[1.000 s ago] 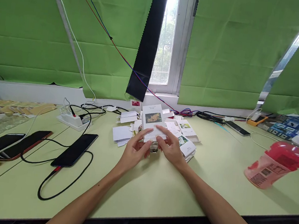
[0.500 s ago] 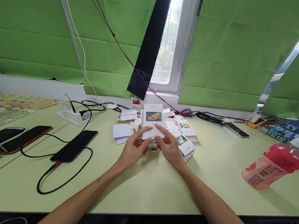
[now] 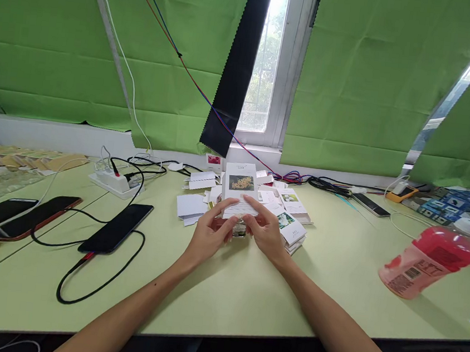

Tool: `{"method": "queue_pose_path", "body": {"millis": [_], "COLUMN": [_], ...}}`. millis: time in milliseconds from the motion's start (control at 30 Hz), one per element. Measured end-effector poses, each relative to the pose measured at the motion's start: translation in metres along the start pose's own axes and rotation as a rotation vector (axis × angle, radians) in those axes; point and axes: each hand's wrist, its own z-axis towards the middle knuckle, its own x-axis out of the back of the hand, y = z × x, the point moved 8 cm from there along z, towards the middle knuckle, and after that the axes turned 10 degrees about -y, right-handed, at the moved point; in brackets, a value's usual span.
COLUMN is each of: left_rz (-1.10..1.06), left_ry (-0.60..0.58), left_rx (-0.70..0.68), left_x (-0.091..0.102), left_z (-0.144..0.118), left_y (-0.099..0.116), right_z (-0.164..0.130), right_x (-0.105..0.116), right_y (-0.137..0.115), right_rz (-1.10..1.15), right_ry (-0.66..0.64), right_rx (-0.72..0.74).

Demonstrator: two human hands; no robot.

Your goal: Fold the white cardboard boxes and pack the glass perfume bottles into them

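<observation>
A white box (image 3: 242,172) with a picture of yellow flowers stands tilted in the middle of the table. At its lower edge, my left hand (image 3: 212,234) and my right hand (image 3: 266,228) meet, fingertips on top and thumbs below, both closed on it. Beneath the thumbs shows a small shiny, dark-and-clear object (image 3: 239,229), too covered to make out. Right of my right hand lies a pile of white boxes with flower pictures (image 3: 292,229). Folded white card pieces (image 3: 192,208) lie just left of the held box.
A black phone (image 3: 117,228) on a cable lies to the left, with two more phones beyond it. Behind it sits a white power strip (image 3: 112,183). A pink drink bottle (image 3: 429,263) leans at the right. Black cables (image 3: 330,183) run along the wall.
My hands and the box stay almost in the same place. The view has shifted very slightly.
</observation>
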Motion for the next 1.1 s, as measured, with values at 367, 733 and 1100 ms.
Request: {"method": "queue_pose_path", "body": {"millis": [367,733,1100], "left_rz": [0.01,0.021,0.017], "left_ry": [0.029,0.028,0.049], "left_rx": [-0.001,-0.013,-0.016], "left_x": [0.0012,0.0022,0.0043], "left_z": [0.0,0.0003,0.0001], "left_y": [0.0001,0.0014,0.0002], "right_z": [-0.0007,-0.0013,-0.0022], "right_x": [-0.0019,-0.0032,-0.0036], "right_y": [0.0003,-0.0001,-0.0005], "right_rz": [-0.012,-0.024,-0.03], "right_ry": [-0.017,-0.018,-0.015], "right_rx": [0.037,0.045,0.063]}}
